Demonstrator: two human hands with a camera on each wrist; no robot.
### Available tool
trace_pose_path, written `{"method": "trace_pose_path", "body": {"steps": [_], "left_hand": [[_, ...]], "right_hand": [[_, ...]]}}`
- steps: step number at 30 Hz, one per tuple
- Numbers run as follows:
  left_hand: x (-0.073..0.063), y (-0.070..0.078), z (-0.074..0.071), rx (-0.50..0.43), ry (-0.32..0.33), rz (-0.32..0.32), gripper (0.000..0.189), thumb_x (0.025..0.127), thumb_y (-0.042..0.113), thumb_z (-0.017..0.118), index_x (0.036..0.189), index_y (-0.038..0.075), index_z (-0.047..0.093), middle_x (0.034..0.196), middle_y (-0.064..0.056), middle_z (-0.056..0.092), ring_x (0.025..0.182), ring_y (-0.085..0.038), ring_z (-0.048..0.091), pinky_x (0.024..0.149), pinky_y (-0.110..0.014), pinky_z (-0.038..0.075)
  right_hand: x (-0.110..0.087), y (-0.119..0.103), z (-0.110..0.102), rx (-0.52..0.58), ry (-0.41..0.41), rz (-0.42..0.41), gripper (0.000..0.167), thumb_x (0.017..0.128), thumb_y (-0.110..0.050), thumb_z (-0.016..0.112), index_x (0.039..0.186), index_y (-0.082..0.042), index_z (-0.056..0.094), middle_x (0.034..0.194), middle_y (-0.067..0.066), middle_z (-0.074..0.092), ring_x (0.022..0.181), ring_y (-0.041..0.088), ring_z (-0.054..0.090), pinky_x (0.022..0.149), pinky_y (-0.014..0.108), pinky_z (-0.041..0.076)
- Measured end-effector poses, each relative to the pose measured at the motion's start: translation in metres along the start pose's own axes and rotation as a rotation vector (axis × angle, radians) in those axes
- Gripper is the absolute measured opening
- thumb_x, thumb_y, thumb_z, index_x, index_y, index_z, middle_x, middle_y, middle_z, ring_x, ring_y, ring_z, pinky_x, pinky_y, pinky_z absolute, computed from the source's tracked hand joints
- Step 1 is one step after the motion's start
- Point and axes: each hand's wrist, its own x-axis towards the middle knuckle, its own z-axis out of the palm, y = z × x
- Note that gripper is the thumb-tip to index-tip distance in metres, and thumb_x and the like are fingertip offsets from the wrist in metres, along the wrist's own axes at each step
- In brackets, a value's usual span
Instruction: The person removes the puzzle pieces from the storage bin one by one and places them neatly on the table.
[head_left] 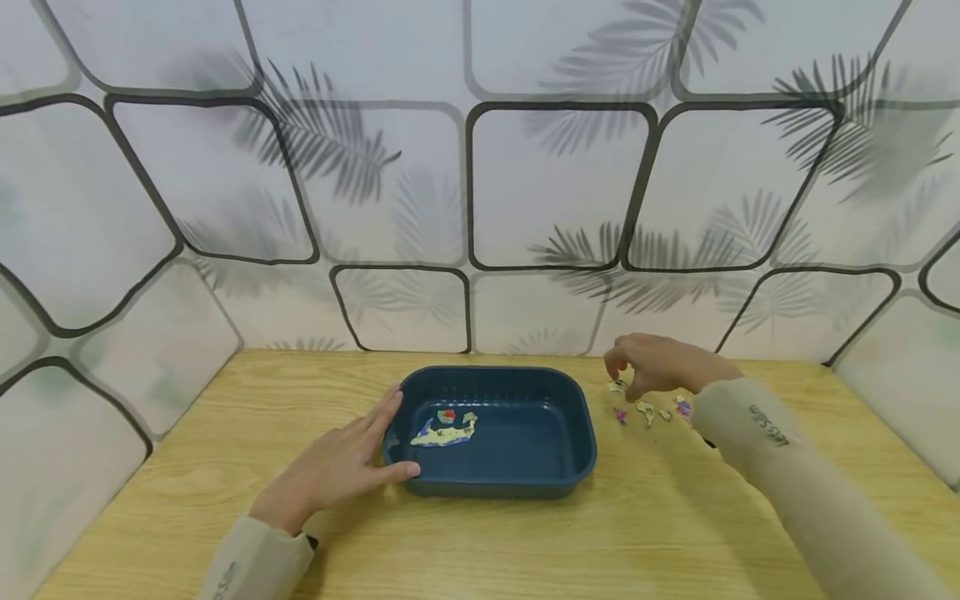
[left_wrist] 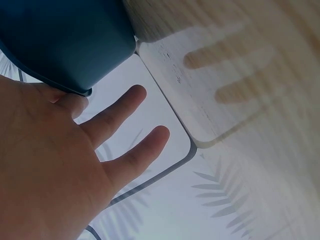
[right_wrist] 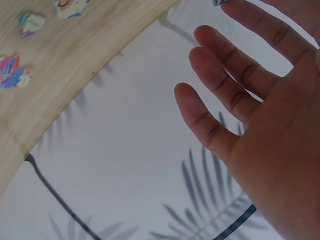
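A dark blue rectangular tub point(head_left: 491, 493) sits on the wooden table. My left hand point(head_left: 337, 471) rests against its left end, thumb on the front rim and fingers along the left side. In the left wrist view, two fingers point(left_wrist: 120, 107) stick out straight past the tub's edge. Inside the tub lie a long cream-and-blue flat cut-out point(head_left: 442, 436) and two small ones. Right of the tub, my right hand point(head_left: 671, 364) pinches a small flat printed cut-out point(head_left: 617, 386) between thumb and index finger. Its tip point(right_wrist: 218, 2) shows at the top of the right wrist view.
More small cut-outs lie on the table by the right hand: a pink one point(head_left: 620, 415), a cream one point(head_left: 646, 412), a tiny pale one point(head_left: 665, 415) and a purple-blue one point(head_left: 682, 407). A patterned wall point(head_left: 555, 192) rises behind the table's back edge.
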Motion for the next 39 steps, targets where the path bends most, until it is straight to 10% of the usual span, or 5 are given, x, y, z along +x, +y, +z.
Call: {"method": "trace_pose_path", "body": {"steps": [39], "left_hand": [[0.0, 0.001, 0.0, 0.002, -0.003, -0.012, 0.098, 0.096, 0.061, 0.058, 0.163, 0.004, 0.014, 0.168, -0.009, 0.012, 0.14, -0.044, 0.04, 0.105, -0.063, 0.039]], "right_hand": [[-0.069, 0.096, 0.043, 0.114, 0.007, 0.223, 0.02, 0.071, -0.01, 0.074, 0.083, -0.007, 0.059, 0.083, 0.002, 0.053, 0.073, 0.018, 0.046, 0.065, 0.037, 0.043]]}}
